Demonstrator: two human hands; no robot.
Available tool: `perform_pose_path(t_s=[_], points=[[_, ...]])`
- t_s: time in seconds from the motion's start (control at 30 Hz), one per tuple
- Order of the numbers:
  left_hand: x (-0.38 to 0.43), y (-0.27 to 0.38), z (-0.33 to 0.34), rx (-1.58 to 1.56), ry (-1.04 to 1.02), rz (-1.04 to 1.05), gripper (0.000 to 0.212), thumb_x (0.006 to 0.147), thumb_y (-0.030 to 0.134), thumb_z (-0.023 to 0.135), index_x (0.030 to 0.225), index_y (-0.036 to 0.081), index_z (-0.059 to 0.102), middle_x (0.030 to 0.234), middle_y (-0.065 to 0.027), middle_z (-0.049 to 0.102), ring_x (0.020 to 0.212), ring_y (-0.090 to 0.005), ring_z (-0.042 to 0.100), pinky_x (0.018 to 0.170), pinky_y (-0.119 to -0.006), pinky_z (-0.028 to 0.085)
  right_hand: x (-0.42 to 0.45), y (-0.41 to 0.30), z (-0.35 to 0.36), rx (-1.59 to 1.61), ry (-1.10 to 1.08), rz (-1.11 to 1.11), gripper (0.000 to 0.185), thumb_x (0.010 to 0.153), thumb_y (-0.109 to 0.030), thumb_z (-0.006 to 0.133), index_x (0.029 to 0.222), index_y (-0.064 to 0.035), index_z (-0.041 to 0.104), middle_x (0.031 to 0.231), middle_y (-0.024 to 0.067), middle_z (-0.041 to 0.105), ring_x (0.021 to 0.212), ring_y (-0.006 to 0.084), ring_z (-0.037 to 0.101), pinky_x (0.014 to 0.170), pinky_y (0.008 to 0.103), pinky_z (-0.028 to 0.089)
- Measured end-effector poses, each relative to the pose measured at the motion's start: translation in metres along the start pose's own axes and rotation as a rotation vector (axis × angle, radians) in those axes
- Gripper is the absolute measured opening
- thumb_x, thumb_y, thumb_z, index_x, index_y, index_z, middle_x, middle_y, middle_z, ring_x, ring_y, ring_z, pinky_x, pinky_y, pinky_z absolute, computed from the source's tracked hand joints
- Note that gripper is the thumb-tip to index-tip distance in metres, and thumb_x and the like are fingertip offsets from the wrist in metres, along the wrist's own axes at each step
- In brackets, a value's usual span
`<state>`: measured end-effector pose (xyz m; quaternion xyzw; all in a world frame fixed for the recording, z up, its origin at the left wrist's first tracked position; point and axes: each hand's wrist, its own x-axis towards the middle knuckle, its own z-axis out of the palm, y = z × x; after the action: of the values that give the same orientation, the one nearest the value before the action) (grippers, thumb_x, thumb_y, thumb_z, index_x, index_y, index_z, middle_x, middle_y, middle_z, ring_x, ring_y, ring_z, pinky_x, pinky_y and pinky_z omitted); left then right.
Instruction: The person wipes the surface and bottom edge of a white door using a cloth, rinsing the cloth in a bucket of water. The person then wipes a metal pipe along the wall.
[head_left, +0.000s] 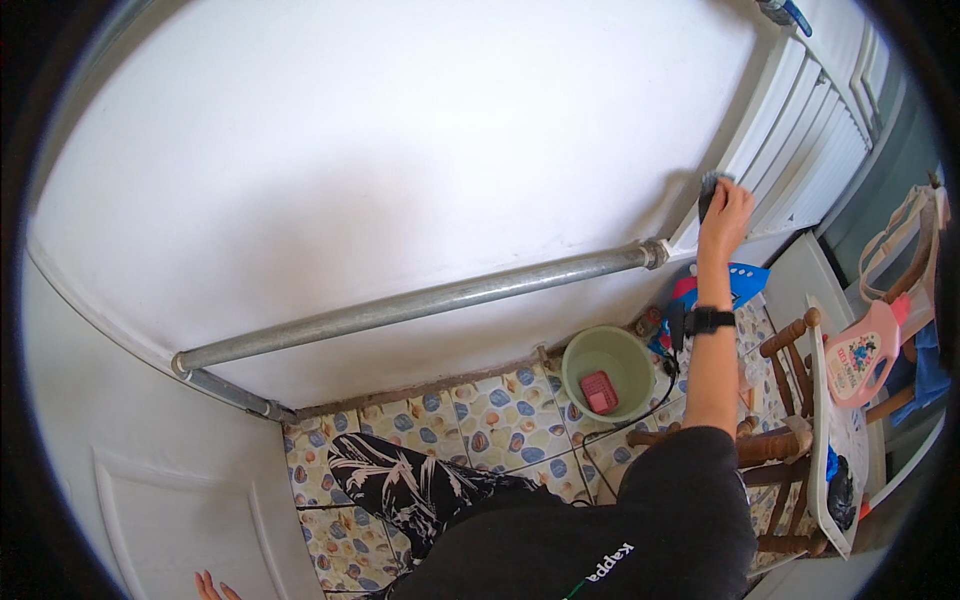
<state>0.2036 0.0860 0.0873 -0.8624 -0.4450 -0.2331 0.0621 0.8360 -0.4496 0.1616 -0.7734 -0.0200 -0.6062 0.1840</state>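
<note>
My right hand (726, 214) pinches a dark grey cloth or scrubbing pad (706, 196) at the near edge of a white radiator (784, 150). The hand covers part of the pad, so its exact kind is unclear. Only the fingertips of my left hand (215, 586) show, at the bottom left in front of a white panelled door (180, 517). These fingers are apart, with nothing seen in them. From the radiator's lower corner a grey metal pipe (420, 304) runs left along the white wall (390, 150).
A pale green basin (574, 375) holding a pink plastic basket (598, 391) stands on patterned floor tiles (510, 416). Beside it are a blue bag (742, 281) and a black cable (637, 421). To the right, a wooden-spindled chair (787, 448) stands near a pink detergent bottle (862, 356).
</note>
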Motion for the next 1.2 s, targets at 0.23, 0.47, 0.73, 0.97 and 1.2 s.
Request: perform_pose_path(t_s=[0.23,0.47,0.73,0.97,1.2], points=[[-0.006,0.003,-0.009,0.009,0.027,0.007,0.032,0.088,0.022,0.048,0.111,0.0,0.055,0.117,-0.0235,0.049,0.11,-0.0362,0.046,0.095,-0.043,0.035,-0.027,0.02,0.03,-0.02,-0.012,0.225,0.016,0.076,-0.013,0.063,0.08,-0.0044,0.049,0.083,0.0133,0.048,0.08,0.0331,0.049,0.068,0.0399,0.041],[-0.021,-0.009,-0.017,0.047,0.038,-0.006,0.031,0.088,0.021,0.048,0.11,0.0,0.055,0.116,-0.0228,0.05,0.109,-0.0355,0.047,0.095,-0.042,0.036,-0.102,0.036,0.03,-0.188,-0.294,0.432,0.016,0.077,-0.016,0.062,0.08,-0.0065,0.05,0.085,0.0119,0.051,0.079,0.0347,0.051,0.066,0.0427,0.042],[-0.03,-0.039,0.0,0.06,0.059,0.006,0.029,0.088,0.018,0.047,0.112,0.002,0.053,0.118,-0.0189,0.048,0.111,-0.031,0.045,0.095,-0.04,0.035,-0.083,0.035,0.01,-0.134,-0.377,0.107,0.007,0.08,-0.011,0.054,0.086,-0.0081,0.057,0.088,0.0134,0.052,0.082,0.0349,0.051,0.068,0.0412,0.042],[-0.024,-0.025,0.011,-0.159,0.015,-0.193,0.033,0.086,0.001,0.044,0.119,0.002,0.047,0.132,-0.0131,0.038,0.121,-0.029,0.037,0.099,-0.038,0.03,-0.106,0.096,0.014,-0.17,-0.692,0.202,0.022,0.081,-0.01,0.047,0.096,-0.0096,0.063,0.093,0.0183,0.056,0.086,0.0365,0.054,0.074,0.041,0.044],[-0.048,-0.048,0.015,-0.174,0.041,-0.198,0.033,0.085,0.001,0.044,0.118,0.002,0.048,0.131,-0.0135,0.038,0.12,-0.029,0.037,0.099,-0.039,0.03,-0.096,0.004,0.017,0.454,-0.638,0.159,0.017,0.082,-0.005,0.05,0.094,-0.0016,0.062,0.092,0.0129,0.062,0.088,0.0222,0.058,0.078,0.031,0.044]])
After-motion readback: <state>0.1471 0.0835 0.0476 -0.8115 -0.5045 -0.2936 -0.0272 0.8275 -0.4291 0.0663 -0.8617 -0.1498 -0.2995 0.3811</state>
